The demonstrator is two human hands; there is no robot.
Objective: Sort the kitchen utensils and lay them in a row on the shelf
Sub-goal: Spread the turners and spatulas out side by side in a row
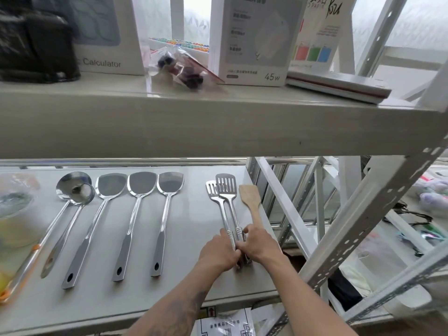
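Observation:
On the grey shelf (189, 275) lie two steel ladles (72, 190) at the left, then three steel turners (140, 185) side by side. To the right, two slotted steel spatulas (224, 187) lie close together, heads away from me. My left hand (219, 251) and my right hand (257, 243) both grip the slotted spatulas' handles, which are partly hidden under my fingers. A wooden spatula (252, 202) lies just right of them, its handle end hidden behind my right hand.
The upper shelf board (218, 122) hangs low over the utensils, carrying boxes (254, 40) and a plastic packet (181, 66). A white metal shelf post (363, 226) slants at the right. Plastic bags (14, 214) sit at the far left.

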